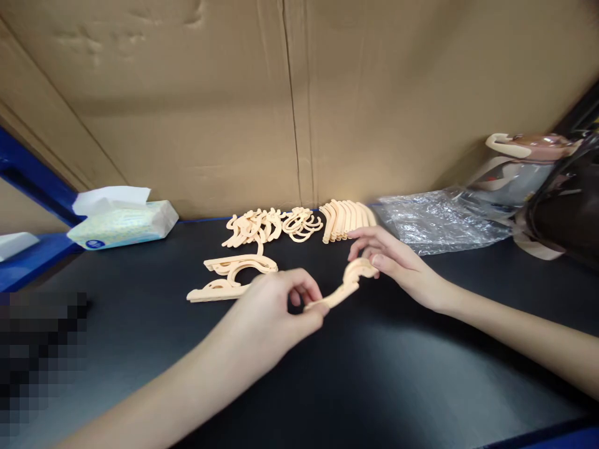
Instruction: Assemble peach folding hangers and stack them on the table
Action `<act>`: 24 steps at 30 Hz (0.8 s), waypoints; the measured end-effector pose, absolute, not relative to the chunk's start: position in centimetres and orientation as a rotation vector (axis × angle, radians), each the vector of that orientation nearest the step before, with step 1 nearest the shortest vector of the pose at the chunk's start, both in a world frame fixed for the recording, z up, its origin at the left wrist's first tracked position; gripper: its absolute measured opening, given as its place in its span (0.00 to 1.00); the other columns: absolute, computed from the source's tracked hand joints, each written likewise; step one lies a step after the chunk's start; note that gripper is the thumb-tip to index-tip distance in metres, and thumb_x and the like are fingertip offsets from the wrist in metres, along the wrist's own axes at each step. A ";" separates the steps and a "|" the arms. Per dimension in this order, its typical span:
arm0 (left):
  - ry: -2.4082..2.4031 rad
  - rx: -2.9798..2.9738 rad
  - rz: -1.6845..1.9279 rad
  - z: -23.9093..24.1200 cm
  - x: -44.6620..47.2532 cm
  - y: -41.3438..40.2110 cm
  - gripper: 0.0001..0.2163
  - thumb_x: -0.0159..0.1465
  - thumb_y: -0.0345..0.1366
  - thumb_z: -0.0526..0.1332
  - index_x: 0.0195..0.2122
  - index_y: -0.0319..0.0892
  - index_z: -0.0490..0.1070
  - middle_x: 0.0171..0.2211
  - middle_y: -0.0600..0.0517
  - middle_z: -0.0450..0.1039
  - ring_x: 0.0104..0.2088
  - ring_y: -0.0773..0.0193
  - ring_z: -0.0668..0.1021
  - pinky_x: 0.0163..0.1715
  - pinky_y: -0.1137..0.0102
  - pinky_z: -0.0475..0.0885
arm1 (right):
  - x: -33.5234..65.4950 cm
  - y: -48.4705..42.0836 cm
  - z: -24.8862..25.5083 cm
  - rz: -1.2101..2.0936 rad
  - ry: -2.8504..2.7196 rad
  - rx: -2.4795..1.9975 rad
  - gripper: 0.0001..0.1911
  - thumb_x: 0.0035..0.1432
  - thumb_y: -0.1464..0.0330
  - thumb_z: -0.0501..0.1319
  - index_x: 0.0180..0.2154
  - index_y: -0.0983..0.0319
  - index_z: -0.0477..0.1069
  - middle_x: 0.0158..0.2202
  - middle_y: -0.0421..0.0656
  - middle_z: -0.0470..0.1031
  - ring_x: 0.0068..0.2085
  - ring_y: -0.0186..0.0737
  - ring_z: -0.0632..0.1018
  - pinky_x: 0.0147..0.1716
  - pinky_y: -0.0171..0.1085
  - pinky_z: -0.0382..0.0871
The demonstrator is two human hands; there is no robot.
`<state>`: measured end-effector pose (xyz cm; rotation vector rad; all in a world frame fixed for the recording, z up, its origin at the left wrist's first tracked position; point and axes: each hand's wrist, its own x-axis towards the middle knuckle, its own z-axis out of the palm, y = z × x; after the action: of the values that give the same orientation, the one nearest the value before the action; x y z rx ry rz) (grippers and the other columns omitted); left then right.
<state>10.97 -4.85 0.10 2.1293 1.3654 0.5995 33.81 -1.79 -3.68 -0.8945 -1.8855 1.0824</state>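
1. Currently, the left hand (290, 305) is pinching the lower end of a pale curved piece (344, 290), its thumb and fingers closing on that tip.
2. This piece is slanting upward to the right, above the black tabletop (374, 386), and is spanning the gap between both hands.
3. Meanwhile, the right hand (402, 259) is meeting the piece's upper, hooked end with its thumb; its index finger is reaching out well apart from the thumb, and I cannot tell whether the other fingers are gripping or only touching.
4. Two larger pale shapes (213, 294) are lying left of the held piece, the left hand partly covering them.
5. Behind them, a jumbled pile of curved parts (253, 226), a cluster of thin hooked parts (299, 224) and a neat row of bent bars (344, 219) are sitting side by side.
6. A tissue pack (126, 226) is resting at the far left, while a clear plastic bag (444, 221) is lying beyond the right hand, near a lidded bottle (528, 168).
7. Brown cardboard (187, 112) is standing along the back.
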 end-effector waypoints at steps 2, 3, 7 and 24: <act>1.302 2.133 0.580 -0.7 11.7 -5.2 0.03 0.51 0.35 0.60 0.22 0.49 0.70 0.19 0.57 0.70 0.22 0.66 0.72 0.19 0.72 0.65 | 34.0 -1.7 -3.4 1.148 -1.928 -0.894 0.20 0.61 0.53 0.51 0.46 0.60 0.65 0.34 0.43 0.71 0.33 0.36 0.72 0.33 0.35 0.65; 1.279 2.137 0.584 -1.0 11.8 -5.2 0.03 0.52 0.34 0.60 0.22 0.48 0.70 0.19 0.57 0.69 0.22 0.66 0.72 0.19 0.72 0.65 | 34.1 -1.6 -3.3 1.180 -1.954 -0.905 0.20 0.61 0.53 0.51 0.43 0.61 0.68 0.32 0.43 0.72 0.33 0.36 0.72 0.34 0.35 0.65; 1.280 2.149 0.641 -2.6 11.3 -4.8 0.04 0.55 0.34 0.59 0.24 0.48 0.70 0.21 0.56 0.70 0.24 0.66 0.72 0.21 0.71 0.66 | 33.9 -1.6 -3.2 1.186 -2.028 -0.981 0.17 0.58 0.55 0.57 0.36 0.63 0.71 0.31 0.42 0.74 0.33 0.36 0.73 0.35 0.35 0.66; 1.227 2.946 0.592 -4.5 10.9 -5.0 0.07 0.64 0.31 0.52 0.40 0.45 0.67 0.37 0.49 0.72 0.37 0.57 0.71 0.35 0.61 0.66 | 33.7 -0.6 -4.7 0.918 -2.071 -1.117 0.15 0.57 0.57 0.59 0.34 0.62 0.74 0.32 0.41 0.73 0.31 0.34 0.70 0.31 0.34 0.61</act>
<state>10.89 -4.96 -4.52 2.9457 1.2270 0.5919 33.69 -0.58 -4.70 -1.1168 -2.0707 0.9176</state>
